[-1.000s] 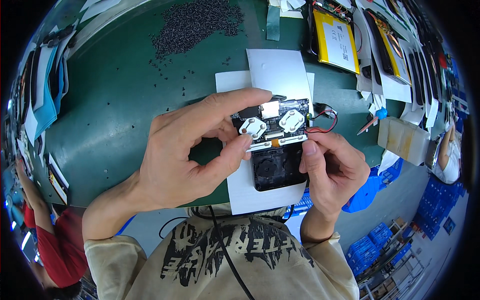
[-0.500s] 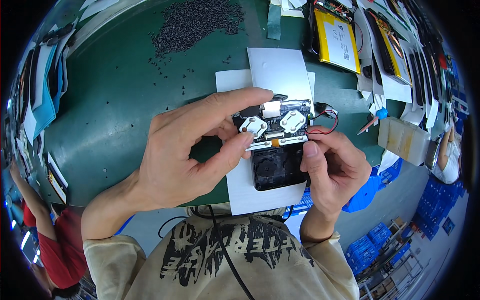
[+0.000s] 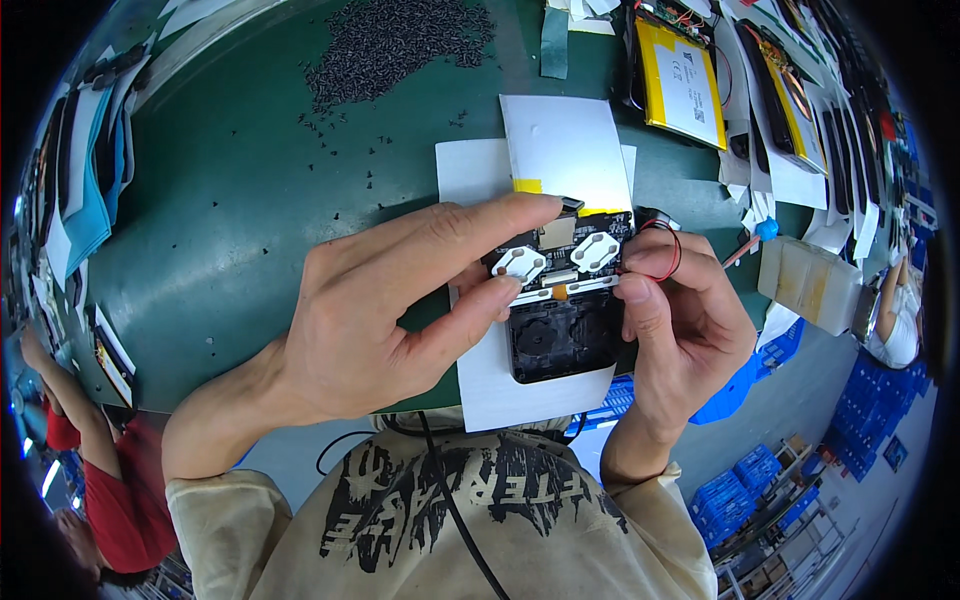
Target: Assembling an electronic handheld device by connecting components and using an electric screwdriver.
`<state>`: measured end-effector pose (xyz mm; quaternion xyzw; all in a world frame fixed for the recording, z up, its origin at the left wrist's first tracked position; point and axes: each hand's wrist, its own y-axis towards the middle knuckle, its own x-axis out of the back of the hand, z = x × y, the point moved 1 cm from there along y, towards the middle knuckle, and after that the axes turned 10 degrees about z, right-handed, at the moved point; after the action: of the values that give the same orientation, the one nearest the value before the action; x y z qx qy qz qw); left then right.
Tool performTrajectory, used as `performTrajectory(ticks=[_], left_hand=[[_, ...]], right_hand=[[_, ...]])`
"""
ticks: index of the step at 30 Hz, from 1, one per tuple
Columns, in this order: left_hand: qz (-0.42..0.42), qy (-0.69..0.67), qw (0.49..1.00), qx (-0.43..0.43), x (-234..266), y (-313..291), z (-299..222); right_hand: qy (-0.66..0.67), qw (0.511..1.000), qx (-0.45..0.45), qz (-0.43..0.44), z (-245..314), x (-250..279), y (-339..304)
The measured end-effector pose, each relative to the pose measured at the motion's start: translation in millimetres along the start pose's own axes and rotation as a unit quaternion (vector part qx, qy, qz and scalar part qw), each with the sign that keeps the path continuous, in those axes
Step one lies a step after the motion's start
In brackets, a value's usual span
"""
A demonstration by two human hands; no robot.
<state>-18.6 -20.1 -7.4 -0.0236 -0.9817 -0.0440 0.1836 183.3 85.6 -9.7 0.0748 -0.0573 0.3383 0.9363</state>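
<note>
Between my two hands is a dark circuit board [image 3: 569, 262] with two white hexagon-like pads and a white strip along its near edge. Closed on its left side, my left hand [image 3: 390, 290] has the thumb near one pad and the index finger stretched to the far edge. My right hand [image 3: 680, 310] pinches the board's right edge beside thin red and black wires [image 3: 672, 262]. A black plastic shell [image 3: 560, 338] lies under and nearer than the board. Beyond it rests a flat silver battery pouch [image 3: 563, 140] with yellow tape along its near end.
White paper [image 3: 485, 385] lies beneath the work on a green mat [image 3: 230, 280]. A heap of small black screws [image 3: 400, 45] sits at the back. Yellow-edged battery assemblies [image 3: 685, 85] stand far right, near a blue-topped tool [image 3: 766, 229] and a translucent block [image 3: 805, 280]. Another person in red is at left.
The board has shifted slightly right and tilted, and both hands moved with it. Yellow tape at the battery's near end has come into view. My right fingers have moved up beside the wires.
</note>
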Motion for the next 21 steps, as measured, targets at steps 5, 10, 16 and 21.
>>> performTrajectory(ticks=[5, 10, 16, 21], left_hand=[[0.006, 0.024, 1.0, -0.013, 3.2, 5.1, -4.7], [0.014, 0.021, 1.0, -0.014, 3.2, 5.1, -4.6], [0.008, -0.026, 1.0, -0.009, 2.8, 5.2, -4.1], [0.003, -0.074, 0.997, 0.001, 0.9, 3.3, 0.4]], right_hand=[[0.047, 0.999, -0.019, 0.002, -0.4, -0.2, -3.1], [0.076, 0.996, -0.05, -0.015, 5.1, -4.0, -2.5], [0.102, 0.993, -0.06, -0.028, 5.7, -6.0, -2.2], [0.092, 0.994, -0.061, -0.023, 4.9, -4.0, -2.5]])
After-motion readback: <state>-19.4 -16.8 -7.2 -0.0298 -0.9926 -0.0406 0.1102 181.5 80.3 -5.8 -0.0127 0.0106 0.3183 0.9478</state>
